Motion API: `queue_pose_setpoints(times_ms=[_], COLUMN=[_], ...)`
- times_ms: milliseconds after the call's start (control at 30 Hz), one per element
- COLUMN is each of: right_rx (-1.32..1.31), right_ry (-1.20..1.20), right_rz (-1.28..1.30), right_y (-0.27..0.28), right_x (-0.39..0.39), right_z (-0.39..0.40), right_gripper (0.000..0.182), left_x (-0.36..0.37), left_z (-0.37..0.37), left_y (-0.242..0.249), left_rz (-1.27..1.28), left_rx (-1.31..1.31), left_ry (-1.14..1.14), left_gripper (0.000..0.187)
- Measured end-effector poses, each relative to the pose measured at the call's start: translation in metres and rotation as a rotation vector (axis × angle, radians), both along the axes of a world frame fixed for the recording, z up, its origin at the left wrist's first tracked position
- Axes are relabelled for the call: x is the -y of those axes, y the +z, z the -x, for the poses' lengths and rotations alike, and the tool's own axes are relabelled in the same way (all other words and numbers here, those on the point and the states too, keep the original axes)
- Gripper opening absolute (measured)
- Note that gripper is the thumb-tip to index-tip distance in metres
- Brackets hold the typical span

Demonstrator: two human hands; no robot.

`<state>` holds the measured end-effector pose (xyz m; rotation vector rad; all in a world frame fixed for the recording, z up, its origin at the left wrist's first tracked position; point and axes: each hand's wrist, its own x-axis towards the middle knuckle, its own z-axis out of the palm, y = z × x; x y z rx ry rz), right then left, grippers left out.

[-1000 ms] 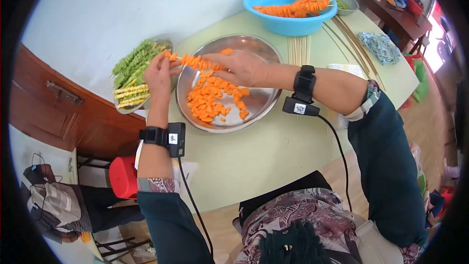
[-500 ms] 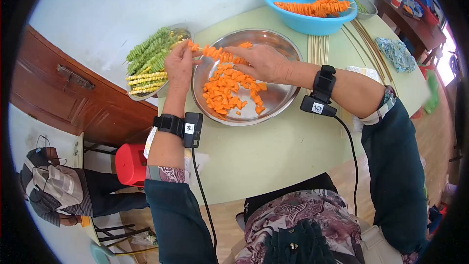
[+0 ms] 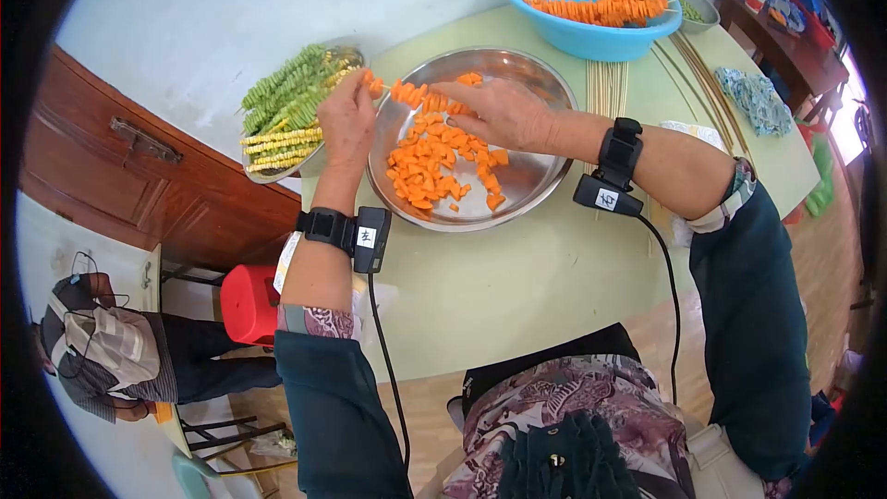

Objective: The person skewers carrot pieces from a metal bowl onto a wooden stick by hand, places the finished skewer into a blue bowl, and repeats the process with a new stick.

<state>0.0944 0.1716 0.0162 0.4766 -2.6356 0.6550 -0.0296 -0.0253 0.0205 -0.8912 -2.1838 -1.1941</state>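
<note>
A skewer of orange carrot pieces is held between my hands above the back of a wide steel basin. My left hand pinches the skewer's left end, where a piece or two sit apart from the rest. Curled over the right part of the row is my right hand, its fingers on the threaded pieces. How much of the stick lies under that hand is hidden. Loose chopped carrot pieces lie heaped in the basin below, with a few strays toward its right.
Left of the basin, a tray bears green and yellow vegetable skewers. A blue tub with carrot skewers stands behind, near bare sticks. A red stool and another person are at left.
The view has shifted slightly. My left fingers have drawn in closer around the skewer's end, while my right hand stays over the carrot row.
</note>
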Motion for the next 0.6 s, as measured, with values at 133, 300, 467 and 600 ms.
queue_pose_setpoints(times_ms=[133, 300, 467, 600], right_rx=[-0.055, -0.083, 0.009, -0.085], right_ry=[0.05, 0.048, 0.026, 0.045], right_rz=[0.031, 0.021, 0.004, 0.054], right_y=[-0.002, -0.003, 0.004, -0.005], right_x=[-0.001, 0.0, 0.001, 0.001], right_z=[0.0, 0.001, -0.003, 0.001], right_gripper=[0.042, 0.041, 0.04, 0.042], left_x=[0.0, -0.003, -0.003, -0.002], left_z=[0.0, -0.004, -0.004, -0.008], left_y=[0.0, 0.001, 0.003, 0.004], left_rz=[0.048, -0.021, -0.048, -0.022], left_rx=[-0.083, 0.011, 0.075, 0.007], left_ry=[0.049, 0.039, 0.035, 0.039], left_gripper=[0.02, 0.018, 0.018, 0.019])
